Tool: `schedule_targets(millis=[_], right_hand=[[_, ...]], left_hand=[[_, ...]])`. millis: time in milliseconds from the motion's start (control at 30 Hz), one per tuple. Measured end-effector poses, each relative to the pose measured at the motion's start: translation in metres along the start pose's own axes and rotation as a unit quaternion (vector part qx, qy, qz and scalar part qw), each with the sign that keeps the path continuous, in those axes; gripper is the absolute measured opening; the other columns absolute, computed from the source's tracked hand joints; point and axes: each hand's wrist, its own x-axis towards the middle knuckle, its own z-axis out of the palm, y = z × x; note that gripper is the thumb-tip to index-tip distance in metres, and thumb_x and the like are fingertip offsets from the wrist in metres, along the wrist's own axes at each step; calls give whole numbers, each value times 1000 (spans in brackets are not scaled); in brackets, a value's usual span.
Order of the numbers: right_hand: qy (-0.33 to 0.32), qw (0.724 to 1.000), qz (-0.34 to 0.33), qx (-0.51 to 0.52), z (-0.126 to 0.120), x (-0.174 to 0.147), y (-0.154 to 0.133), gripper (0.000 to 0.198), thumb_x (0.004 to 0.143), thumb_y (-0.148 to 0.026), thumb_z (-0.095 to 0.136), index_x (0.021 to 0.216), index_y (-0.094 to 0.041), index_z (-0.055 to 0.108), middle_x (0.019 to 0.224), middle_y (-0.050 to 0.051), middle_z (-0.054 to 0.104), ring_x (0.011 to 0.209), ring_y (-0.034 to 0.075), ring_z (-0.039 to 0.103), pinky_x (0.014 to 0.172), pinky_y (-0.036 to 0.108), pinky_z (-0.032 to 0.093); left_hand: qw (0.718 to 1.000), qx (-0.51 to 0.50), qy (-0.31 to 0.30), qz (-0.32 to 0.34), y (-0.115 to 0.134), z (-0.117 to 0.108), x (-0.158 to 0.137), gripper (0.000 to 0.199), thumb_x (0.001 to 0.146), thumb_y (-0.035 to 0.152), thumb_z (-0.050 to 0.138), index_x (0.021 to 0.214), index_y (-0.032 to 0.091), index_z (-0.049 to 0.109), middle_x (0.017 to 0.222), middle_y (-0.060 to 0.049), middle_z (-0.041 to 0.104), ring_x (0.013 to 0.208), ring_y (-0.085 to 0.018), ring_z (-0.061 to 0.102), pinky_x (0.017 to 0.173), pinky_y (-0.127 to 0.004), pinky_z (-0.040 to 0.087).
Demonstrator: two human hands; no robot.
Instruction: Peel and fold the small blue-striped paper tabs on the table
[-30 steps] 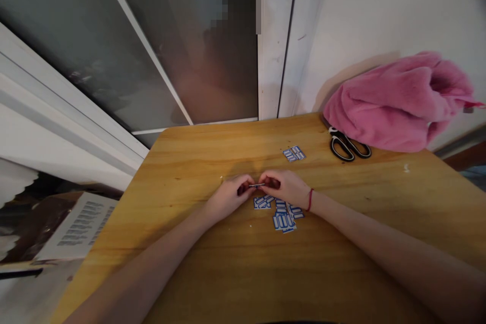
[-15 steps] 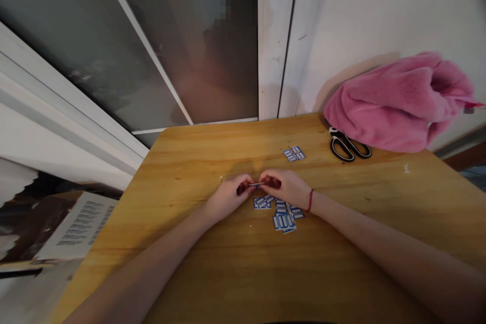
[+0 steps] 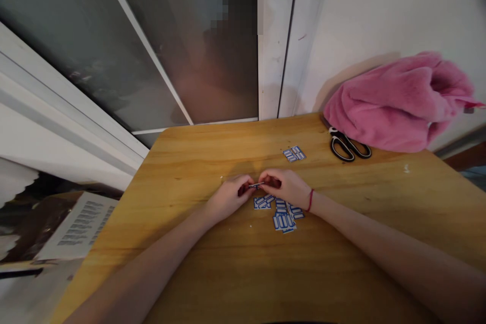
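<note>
Between my fingertips is a small, thin blue-and-white card, seen nearly edge-on above the table. My left hand pinches its left end, and my right hand, with a red string at the wrist, pinches its right end. Just below the hands lies a loose pile of small blue-and-white printed cards, overlapping one another and partly hidden by my right hand. A smaller group of similar cards lies farther back on the table. The print is too small to read.
The wooden table reaches back to a glass door. Black-handled scissors lie at the back right, their blades hidden under a pink plush cloth. Left of the table, lower down, is a cardboard box.
The card between my fingers has tilted slightly. Both hands stay in nearly the same place, and the cards on the table have not moved.
</note>
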Motion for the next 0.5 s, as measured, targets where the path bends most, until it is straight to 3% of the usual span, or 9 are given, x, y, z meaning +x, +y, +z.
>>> schedule_targets(millis=[500], right_hand=[[0, 1000, 1, -11, 0, -1, -1, 11, 78, -29, 56, 80, -19, 59, 67, -2, 59, 56, 8, 48, 51, 19, 32]], left_hand=[[1000, -2, 0, -5, 1, 0, -1, 9, 84, 23, 48, 77, 19, 51, 65, 4, 48, 58, -9, 43, 55, -19, 34]])
